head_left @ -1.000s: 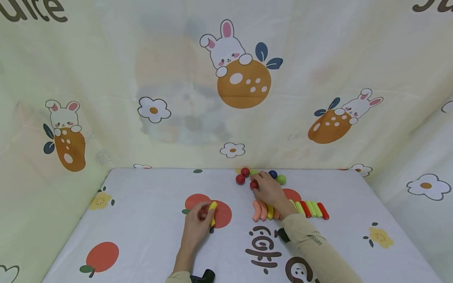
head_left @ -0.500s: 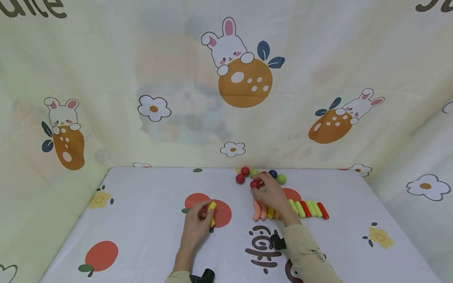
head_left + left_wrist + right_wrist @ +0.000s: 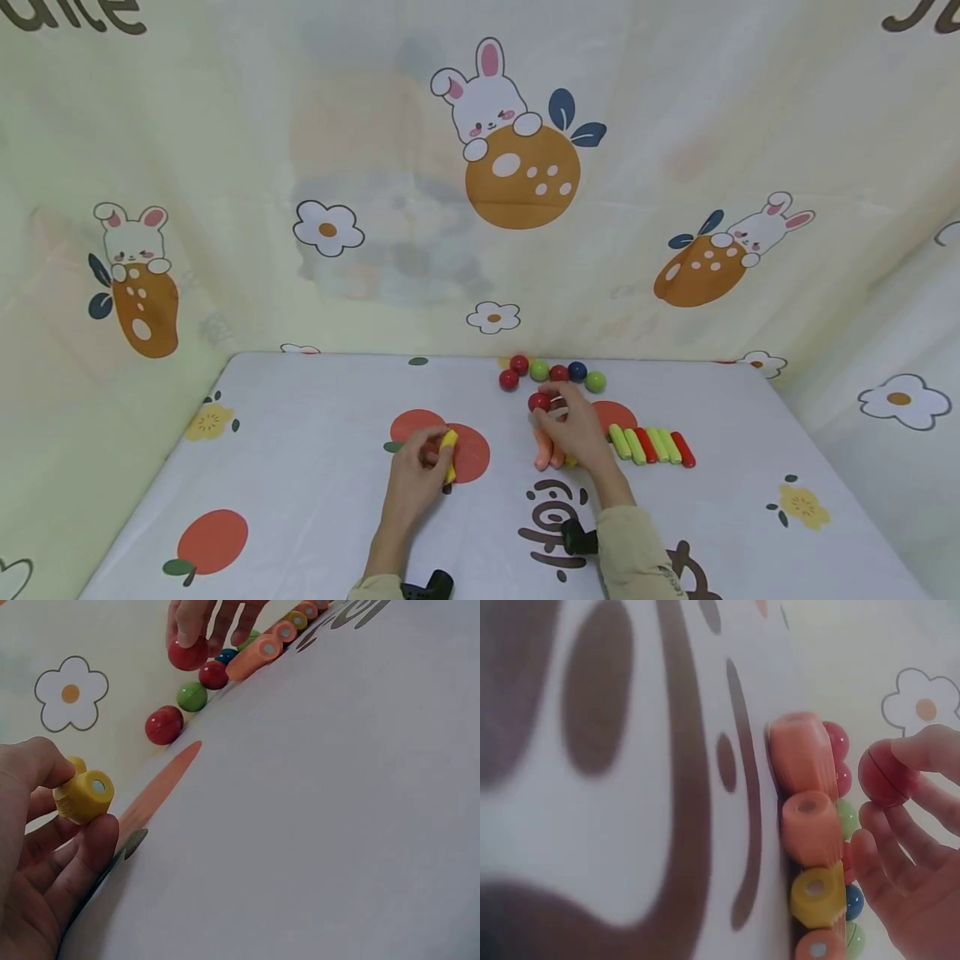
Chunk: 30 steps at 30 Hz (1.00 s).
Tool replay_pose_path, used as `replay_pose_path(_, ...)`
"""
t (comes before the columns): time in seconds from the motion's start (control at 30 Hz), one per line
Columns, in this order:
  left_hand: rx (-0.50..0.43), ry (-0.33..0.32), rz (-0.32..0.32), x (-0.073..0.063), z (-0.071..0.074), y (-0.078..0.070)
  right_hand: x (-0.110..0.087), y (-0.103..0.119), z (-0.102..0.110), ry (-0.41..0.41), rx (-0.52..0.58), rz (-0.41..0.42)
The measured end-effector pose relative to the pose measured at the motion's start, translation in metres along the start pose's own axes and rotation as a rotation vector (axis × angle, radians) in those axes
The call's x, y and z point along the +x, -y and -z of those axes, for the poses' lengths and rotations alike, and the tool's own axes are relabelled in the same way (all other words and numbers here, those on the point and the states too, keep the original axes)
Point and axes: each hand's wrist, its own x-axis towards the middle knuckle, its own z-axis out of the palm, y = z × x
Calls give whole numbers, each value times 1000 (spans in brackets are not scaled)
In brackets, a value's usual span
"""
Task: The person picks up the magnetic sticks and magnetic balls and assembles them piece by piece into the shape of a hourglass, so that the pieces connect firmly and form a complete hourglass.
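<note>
My left hand (image 3: pixel 416 471) pinches a yellow curved stick (image 3: pixel 449 454) between thumb and fingers, over a printed orange fruit on the cloth. In the left wrist view a round silvery inset shows in the stick's end. My right hand (image 3: pixel 579 429) pinches a red ball (image 3: pixel 538 402), lifted above the salmon curved sticks (image 3: pixel 542 450). The right wrist view shows a thin seam around this ball, which is apart from the sticks below. A yellow curved stick (image 3: pixel 819 896) lies among the salmon ones; the hand partly hides that row in the head view.
Behind the right hand lie loose balls: red (image 3: pixel 508 380), green (image 3: pixel 538 371) and blue (image 3: pixel 577 372). Several straight green and red sticks (image 3: pixel 651 446) lie side by side to the right. A printed cloth (image 3: pixel 315 500) covers the table, with a hanging cloth (image 3: pixel 390 275) behind.
My right hand has picked the red ball out from the group and drawn it toward me, uncovering the balls behind. The left hand keeps its hold on the yellow curved stick, nearly still.
</note>
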Motion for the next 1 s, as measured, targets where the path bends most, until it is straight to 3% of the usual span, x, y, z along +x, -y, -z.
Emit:
replay_pose_path(0.23, -2, 24, 29, -1, 2, -1, -7, 5, -9, 7, 12, -60)
replay_pose_path(0.67, -23, 51, 49, 0, 0, -2, -17, 12, -23, -7, 45, -80)
replay_pose_path(1.0, 6, 69, 56, 0, 2, -2, -23, 22, -33, 0, 85, -32)
